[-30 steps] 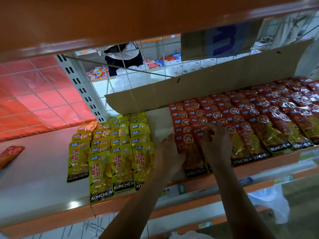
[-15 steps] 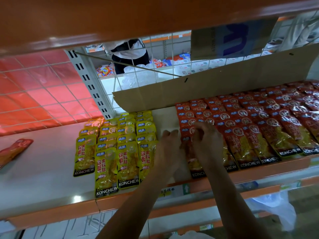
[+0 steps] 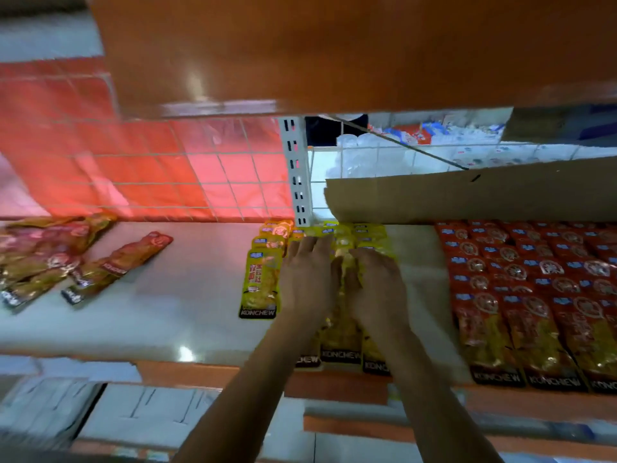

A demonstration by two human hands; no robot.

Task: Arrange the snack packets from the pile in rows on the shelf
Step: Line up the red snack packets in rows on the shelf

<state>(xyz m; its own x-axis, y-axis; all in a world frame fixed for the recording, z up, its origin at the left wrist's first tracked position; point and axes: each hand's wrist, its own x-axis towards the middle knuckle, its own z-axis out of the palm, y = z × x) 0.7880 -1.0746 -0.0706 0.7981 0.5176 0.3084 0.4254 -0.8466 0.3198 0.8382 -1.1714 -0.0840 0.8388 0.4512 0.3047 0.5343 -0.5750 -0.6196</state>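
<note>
Packets [image 3: 260, 282] (yellow ones) might slide off the shelf [image 3: 187, 295] if left hand [image 3: 309, 279] and right hand [image 3: 377, 289], flat, gripping nothing, push hard

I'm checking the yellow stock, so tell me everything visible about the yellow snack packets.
The yellow snack packets are glossy plastic-looking pouches with a black KONCHEW band at the bottom. They lie flat in overlapping rows on the white shelf, left of the red packets, reaching its front edge. The left hand and right hand rest on them, covering the middle rows.
</note>
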